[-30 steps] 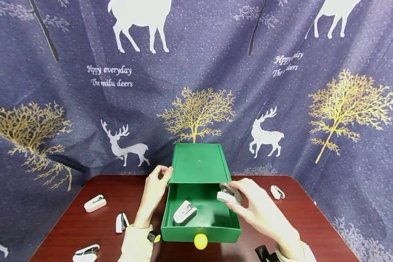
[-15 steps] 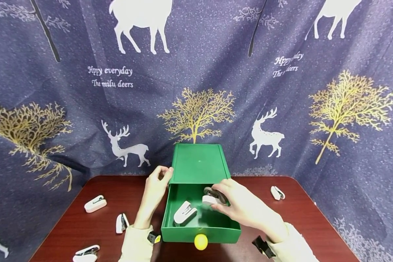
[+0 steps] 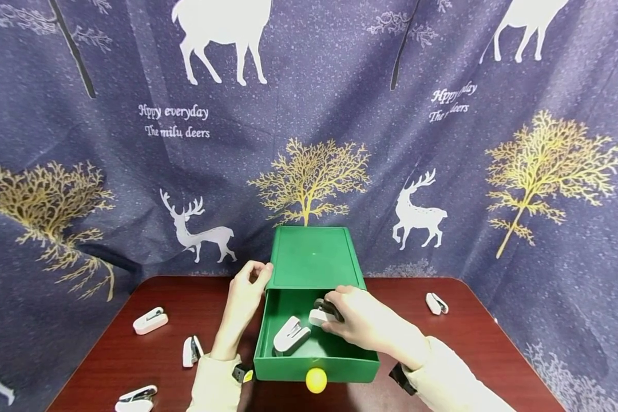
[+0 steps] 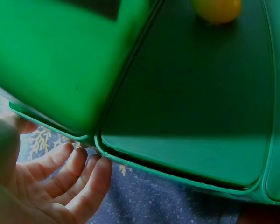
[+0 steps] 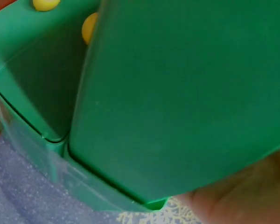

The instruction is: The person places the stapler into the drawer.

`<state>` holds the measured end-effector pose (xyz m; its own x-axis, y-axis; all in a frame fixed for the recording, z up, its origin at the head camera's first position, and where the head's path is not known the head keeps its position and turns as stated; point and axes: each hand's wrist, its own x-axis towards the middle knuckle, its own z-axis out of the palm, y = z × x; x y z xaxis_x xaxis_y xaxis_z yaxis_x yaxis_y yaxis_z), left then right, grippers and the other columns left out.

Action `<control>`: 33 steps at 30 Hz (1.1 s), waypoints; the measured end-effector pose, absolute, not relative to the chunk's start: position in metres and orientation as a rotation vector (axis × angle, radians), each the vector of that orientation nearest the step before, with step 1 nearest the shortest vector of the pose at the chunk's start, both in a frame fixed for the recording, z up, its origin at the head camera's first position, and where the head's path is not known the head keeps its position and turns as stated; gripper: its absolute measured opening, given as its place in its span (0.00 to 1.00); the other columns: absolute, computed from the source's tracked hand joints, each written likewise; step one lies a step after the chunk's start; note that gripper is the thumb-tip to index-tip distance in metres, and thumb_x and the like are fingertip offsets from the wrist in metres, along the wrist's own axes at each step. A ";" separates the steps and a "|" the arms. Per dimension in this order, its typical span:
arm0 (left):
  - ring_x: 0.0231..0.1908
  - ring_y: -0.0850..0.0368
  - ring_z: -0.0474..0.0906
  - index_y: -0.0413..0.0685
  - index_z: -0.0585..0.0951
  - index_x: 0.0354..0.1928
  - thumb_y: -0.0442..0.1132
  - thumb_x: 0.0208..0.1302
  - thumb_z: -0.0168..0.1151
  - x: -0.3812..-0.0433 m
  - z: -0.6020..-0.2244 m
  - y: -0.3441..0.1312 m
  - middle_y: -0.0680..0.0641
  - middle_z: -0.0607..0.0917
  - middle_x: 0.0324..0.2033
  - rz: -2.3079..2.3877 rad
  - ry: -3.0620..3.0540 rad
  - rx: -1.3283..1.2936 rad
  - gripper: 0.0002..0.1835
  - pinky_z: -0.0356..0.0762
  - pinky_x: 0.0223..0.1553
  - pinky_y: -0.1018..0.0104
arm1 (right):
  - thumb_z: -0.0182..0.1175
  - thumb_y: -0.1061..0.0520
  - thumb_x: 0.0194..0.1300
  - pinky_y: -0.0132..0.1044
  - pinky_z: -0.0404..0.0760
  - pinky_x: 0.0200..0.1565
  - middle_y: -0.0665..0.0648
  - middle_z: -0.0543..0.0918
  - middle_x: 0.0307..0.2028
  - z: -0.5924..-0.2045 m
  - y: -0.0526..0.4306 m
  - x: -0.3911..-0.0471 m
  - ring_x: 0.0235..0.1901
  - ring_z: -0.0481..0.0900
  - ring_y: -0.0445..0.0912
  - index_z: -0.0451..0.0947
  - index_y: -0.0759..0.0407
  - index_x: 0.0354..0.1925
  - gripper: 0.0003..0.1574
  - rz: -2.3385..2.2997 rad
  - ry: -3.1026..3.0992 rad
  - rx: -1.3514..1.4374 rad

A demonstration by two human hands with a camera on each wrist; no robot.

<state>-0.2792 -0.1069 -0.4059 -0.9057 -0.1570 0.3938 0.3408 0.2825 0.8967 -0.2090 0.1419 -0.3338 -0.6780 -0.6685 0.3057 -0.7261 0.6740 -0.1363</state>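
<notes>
A green drawer box (image 3: 314, 257) stands mid-table in the head view, its drawer (image 3: 314, 361) pulled out toward me. My right hand (image 3: 363, 320) reaches into the drawer and grips a white and dark grey stapler (image 3: 319, 317); part of it is hidden behind the fingers. Just left of it lies a white stapler (image 3: 290, 336), on the drawer floor. My left hand (image 3: 243, 297) rests its fingertips against the left side of the box. The left wrist view shows that hand (image 4: 60, 186) with loosely bent fingers at the green edge. In the right wrist view, green plastic hides the stapler.
Three white staplers lie at the left of the table: one far back (image 3: 150, 321), one near the left forearm (image 3: 191, 351), one at the front (image 3: 136, 399). Another white stapler (image 3: 436, 304) lies at the back right. The drawer has a yellow knob (image 3: 316, 380). A patterned curtain hangs behind.
My right hand has carried the grey and white stapler leftward and into the drawer, closer to the white stapler there. My left hand has stayed at the box's side.
</notes>
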 end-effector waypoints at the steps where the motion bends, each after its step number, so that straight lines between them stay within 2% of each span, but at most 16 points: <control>1: 0.26 0.55 0.77 0.49 0.81 0.37 0.57 0.67 0.61 -0.280 -0.406 -0.107 0.50 0.79 0.26 -1.653 -2.152 -0.165 0.17 0.78 0.29 0.65 | 0.71 0.52 0.60 0.32 0.66 0.27 0.45 0.67 0.25 -0.334 0.141 -0.209 0.25 0.64 0.40 0.73 0.53 0.30 0.15 0.362 -2.667 1.114; 9: 0.27 0.55 0.76 0.50 0.80 0.37 0.58 0.66 0.61 -0.279 -0.407 -0.107 0.49 0.78 0.26 -1.652 -2.163 -0.168 0.18 0.78 0.30 0.64 | 0.68 0.49 0.62 0.32 0.66 0.25 0.46 0.66 0.23 -0.339 0.129 -0.207 0.23 0.64 0.40 0.70 0.51 0.25 0.18 0.255 -2.741 1.049; 16: 0.27 0.55 0.76 0.49 0.80 0.37 0.58 0.66 0.60 -0.279 -0.405 -0.107 0.49 0.78 0.26 -1.652 -2.165 -0.178 0.18 0.78 0.30 0.65 | 0.70 0.51 0.58 0.34 0.65 0.23 0.47 0.66 0.21 -0.340 0.120 -0.210 0.21 0.65 0.42 0.70 0.53 0.24 0.19 0.232 -2.734 1.007; 33: 0.25 0.55 0.77 0.50 0.80 0.37 0.58 0.67 0.60 -0.278 -0.406 -0.108 0.49 0.78 0.27 -1.649 -2.167 -0.192 0.18 0.76 0.30 0.65 | 0.72 0.48 0.57 0.32 0.67 0.23 0.46 0.67 0.21 -0.345 0.118 -0.213 0.20 0.66 0.40 0.72 0.55 0.31 0.19 0.280 -2.748 1.002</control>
<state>-0.2785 -0.1081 -0.4058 -0.9068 -0.1350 0.3994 0.3489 0.2912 0.8908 -0.2132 0.1183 -0.3445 -0.7493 -0.6121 0.2528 -0.6505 0.7519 -0.1074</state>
